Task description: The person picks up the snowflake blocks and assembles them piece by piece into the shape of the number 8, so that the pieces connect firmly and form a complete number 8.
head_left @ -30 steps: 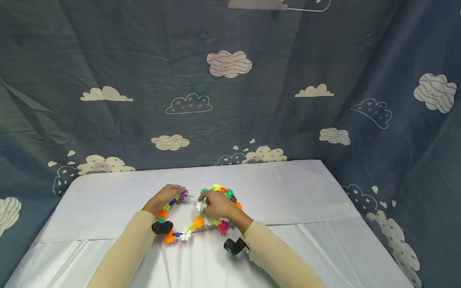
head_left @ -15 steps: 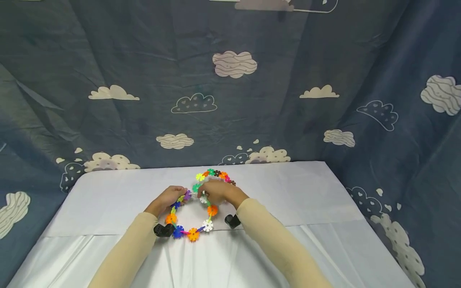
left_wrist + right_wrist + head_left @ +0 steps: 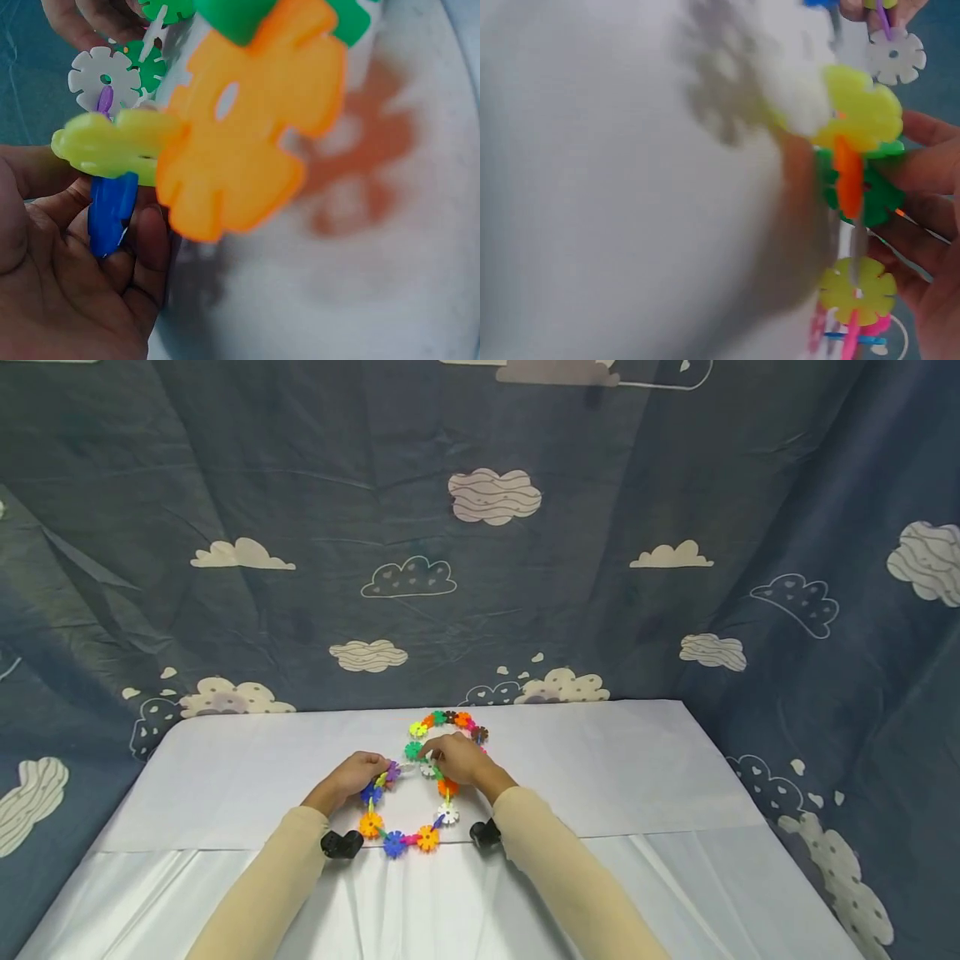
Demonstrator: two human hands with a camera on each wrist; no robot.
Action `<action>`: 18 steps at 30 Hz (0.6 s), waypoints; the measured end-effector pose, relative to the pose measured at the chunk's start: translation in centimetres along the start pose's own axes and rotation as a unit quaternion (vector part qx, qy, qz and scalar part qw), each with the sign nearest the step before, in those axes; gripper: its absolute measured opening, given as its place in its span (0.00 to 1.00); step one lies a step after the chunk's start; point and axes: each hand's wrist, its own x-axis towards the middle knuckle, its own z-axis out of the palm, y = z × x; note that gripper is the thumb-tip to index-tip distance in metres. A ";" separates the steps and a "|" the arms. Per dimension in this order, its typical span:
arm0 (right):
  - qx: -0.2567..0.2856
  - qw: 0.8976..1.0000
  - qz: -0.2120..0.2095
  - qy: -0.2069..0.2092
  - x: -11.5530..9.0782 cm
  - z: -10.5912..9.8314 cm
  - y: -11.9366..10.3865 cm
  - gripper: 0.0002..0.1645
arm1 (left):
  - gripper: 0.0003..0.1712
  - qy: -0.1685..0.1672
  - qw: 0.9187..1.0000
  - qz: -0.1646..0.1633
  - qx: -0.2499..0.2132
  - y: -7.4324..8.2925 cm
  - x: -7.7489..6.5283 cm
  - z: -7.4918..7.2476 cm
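A chain of interlocking plastic flower-shaped discs (image 3: 394, 844) in many colours lies in a figure-eight-like shape on the white cloth. My left hand (image 3: 352, 778) pinches its left end, near a purple disc (image 3: 393, 770) with a white disc (image 3: 103, 79) beyond it. In the left wrist view, blue (image 3: 112, 217), yellow-green (image 3: 112, 142) and orange (image 3: 247, 127) discs run past the palm. My right hand (image 3: 461, 760) grips the chain where the loops meet, by a green disc (image 3: 877, 191). The end white disc is close to the right fingertips; whether they touch is unclear.
The white cloth (image 3: 600, 768) covers the table around the chain. A dark curtain with cloud prints (image 3: 405, 635) hangs behind it and on both sides. Black wrist cameras (image 3: 342, 844) sit on both wrists.
The right hand shifted away from me, then slightly right. The chain's far loop moved toward the table's back and the near loop became rounder. The left hand kept its pinch.
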 end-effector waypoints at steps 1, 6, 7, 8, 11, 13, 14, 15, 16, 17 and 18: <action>0.015 1.000 -0.004 0.015 -0.2 0.3 0.1 0.18 | 0.16 -0.001 1.000 0.000 0.001 0.0 0.0 0.0; 0.107 0.993 -0.014 0.057 -1.0 1.2 0.6 0.16 | 0.16 -0.007 1.000 -0.002 0.002 -0.1 0.1 0.1; 0.118 0.991 -0.012 0.060 -1.1 1.3 0.7 0.16 | 0.16 -0.008 1.000 -0.001 0.003 -0.1 0.1 0.1; 0.123 0.990 -0.009 0.063 -1.3 1.4 0.7 0.15 | 0.16 -0.008 1.000 -0.003 0.000 -0.1 0.1 0.1; 0.093 0.993 0.006 0.077 -1.4 1.9 0.5 0.15 | 0.16 -0.008 1.000 -0.004 -0.001 -0.2 0.2 0.2; 0.050 0.995 0.018 0.090 -1.5 2.2 0.3 0.20 | 0.16 -0.005 1.000 -0.006 0.000 -0.2 0.2 0.3; 0.030 0.995 0.024 0.095 -1.5 2.3 0.1 0.22 | 0.16 -0.004 1.000 -0.008 0.000 -0.2 0.3 0.3; 0.010 0.994 0.028 0.101 -1.5 2.5 0.0 0.23 | 0.16 -0.002 1.000 -0.009 0.002 -0.2 0.3 0.3; -0.005 0.994 0.031 0.105 -1.5 2.6 -0.1 0.23 | 0.16 0.000 1.000 -0.011 0.002 -0.2 0.3 0.4; -0.012 0.993 0.032 0.109 -1.5 2.8 -0.2 0.23 | 0.16 0.000 1.000 -0.011 0.003 -0.3 0.3 0.4; -0.014 0.993 0.031 0.112 -1.5 2.9 -0.2 0.23 | 0.16 0.001 1.000 -0.011 0.002 -0.3 0.3 0.4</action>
